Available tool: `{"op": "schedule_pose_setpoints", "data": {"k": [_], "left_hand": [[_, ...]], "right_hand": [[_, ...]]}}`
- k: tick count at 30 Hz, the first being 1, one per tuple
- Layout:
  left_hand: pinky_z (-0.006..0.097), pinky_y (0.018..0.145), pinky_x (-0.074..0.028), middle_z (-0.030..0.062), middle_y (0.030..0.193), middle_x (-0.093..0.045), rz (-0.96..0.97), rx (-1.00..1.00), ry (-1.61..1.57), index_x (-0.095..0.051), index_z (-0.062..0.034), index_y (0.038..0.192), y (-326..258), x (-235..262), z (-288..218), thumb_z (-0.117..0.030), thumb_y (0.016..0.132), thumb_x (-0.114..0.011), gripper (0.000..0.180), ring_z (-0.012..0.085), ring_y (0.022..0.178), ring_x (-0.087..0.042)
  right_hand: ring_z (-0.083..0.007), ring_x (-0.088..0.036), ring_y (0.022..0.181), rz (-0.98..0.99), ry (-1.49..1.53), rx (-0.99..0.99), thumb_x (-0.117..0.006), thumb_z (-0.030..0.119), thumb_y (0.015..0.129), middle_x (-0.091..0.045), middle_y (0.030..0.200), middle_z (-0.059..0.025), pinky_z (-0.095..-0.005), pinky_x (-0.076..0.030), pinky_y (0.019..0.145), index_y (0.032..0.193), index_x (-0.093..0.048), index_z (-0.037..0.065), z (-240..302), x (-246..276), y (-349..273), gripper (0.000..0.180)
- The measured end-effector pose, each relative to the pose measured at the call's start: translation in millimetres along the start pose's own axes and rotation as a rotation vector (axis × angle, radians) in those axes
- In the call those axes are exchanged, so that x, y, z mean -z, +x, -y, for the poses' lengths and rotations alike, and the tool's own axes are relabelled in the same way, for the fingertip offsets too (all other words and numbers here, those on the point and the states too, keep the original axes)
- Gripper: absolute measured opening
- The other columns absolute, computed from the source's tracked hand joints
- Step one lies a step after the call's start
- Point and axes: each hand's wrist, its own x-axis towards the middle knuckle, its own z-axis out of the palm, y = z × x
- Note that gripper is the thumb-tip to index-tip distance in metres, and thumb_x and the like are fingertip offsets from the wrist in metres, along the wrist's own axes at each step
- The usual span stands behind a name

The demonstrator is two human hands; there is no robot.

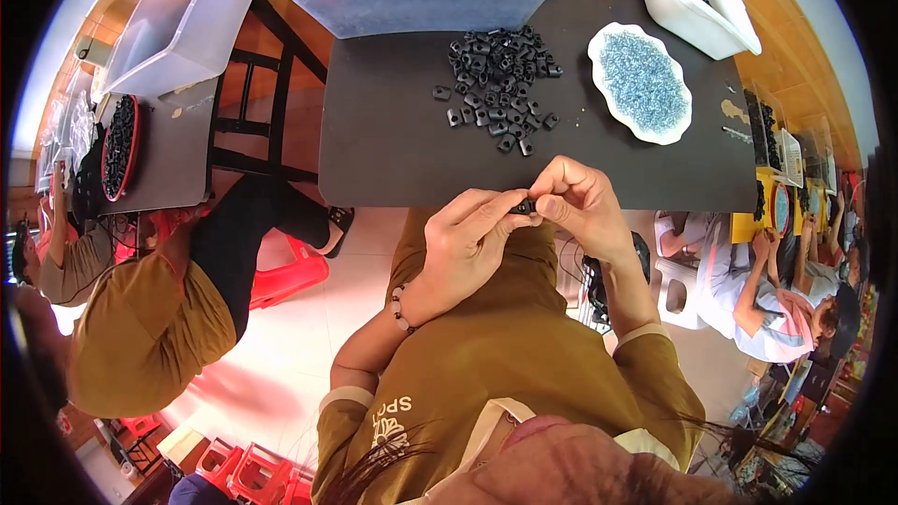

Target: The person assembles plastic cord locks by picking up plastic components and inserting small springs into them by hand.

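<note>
Holds a small black part at the near edge of the dark table, about midway along. Grips it narrowly between thumb and fingertips of the left hand. Touches the part's right end with thumb and index finger of the right hand, tips set close together; cannot tell whether pinching the part itself or some smaller piece hidden there. Cannot tell, either, the height of both hands against the table's edge.

Wears a beaded bracelet on the left wrist and an olive-brown top, facing the table from its near side. Has a loose heap of black parts on the middle of the table, straggling toward the near edge, and a clear plastic bin of black pieces at the far edge. Has a white scalloped dish of small, clear bluish pieces on the table's right side, and a white tub at its far right corner.

Has a co-worker in a brown top to the left of the table, and another in pale clothing to its right.
</note>
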Motion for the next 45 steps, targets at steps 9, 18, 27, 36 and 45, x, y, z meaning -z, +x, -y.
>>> {"op": "schedule_pose_setpoints", "data": {"k": [9, 18, 27, 36, 45], "left_hand": [[0.03, 0.065, -0.056, 0.0076, 0.103, -0.064, -0.035, -0.07, 0.009, -0.076, -0.0046, 0.109, 9, -3, 1, -0.002, 0.077, -0.084, 0.033, 0.0204, 0.077, -0.066], [0.031, 0.068, -0.057, 0.009, 0.105, -0.063, 0.076, -0.091, 0.074, -0.076, -0.0022, 0.105, 9, 2, -11, 0.003, 0.073, -0.083, 0.033, 0.0208, 0.082, -0.065], [0.03, 0.067, -0.056, 0.0087, 0.103, -0.063, 0.07, -0.065, 0.099, -0.076, -0.0018, 0.105, 7, 2, -11, 0.003, 0.076, -0.082, 0.03, 0.0202, 0.08, -0.066], [0.033, 0.067, -0.056, 0.0089, 0.095, -0.07, 0.037, -0.037, 0.096, -0.075, -0.0031, 0.106, 13, -3, -2, -0.003, 0.08, -0.082, 0.027, 0.0205, 0.078, -0.068], [0.027, 0.064, -0.054, 0.0094, 0.087, -0.071, 0.023, 0.101, 0.019, -0.076, -0.003, 0.109, 8, -3, 6, -0.003, 0.089, -0.075, 0.02, 0.016, 0.069, -0.066]], "right_hand": [[-0.0108, -0.065, 0.084, 0.07, 0.206, -0.048, -0.065, 0.048, 0.098, -0.066, 0.096, -0.0037, -0.0252, -0.052, 0.076, 0.115, -0.067, -0.002, -11, 2, 0, 0.052], [-0.0162, -0.063, 0.109, 0.281, 0.447, -0.173, -0.067, 0.042, 0.098, -0.069, 0.112, -0.0091, -0.0313, -0.048, 0.097, 0.119, -0.066, -0.005, -16, 5, -2, 0.051], [-0.0166, -0.068, 0.1, 0.185, 0.343, -0.159, -0.064, 0.044, 0.1, -0.071, 0.11, -0.011, -0.0303, -0.054, 0.092, 0.12, -0.065, -0.007, -12, -4, -4, 0.054], [-0.0017, -0.054, 0.075, -0.115, -0.279, 0.098, -0.076, 0.02, 0.094, -0.064, 0.082, 0.0038, -0.0195, -0.046, 0.067, 0.094, -0.067, 0.002, 12, -3, -1, 0.021], [-0.0082, -0.061, 0.081, -0.613, -0.873, 0.489, -0.072, 0.023, 0.095, -0.07, 0.086, -0.0027, -0.027, -0.05, 0.075, 0.098, -0.072, 0.003, 93, 100, 67, 0.02]]}}
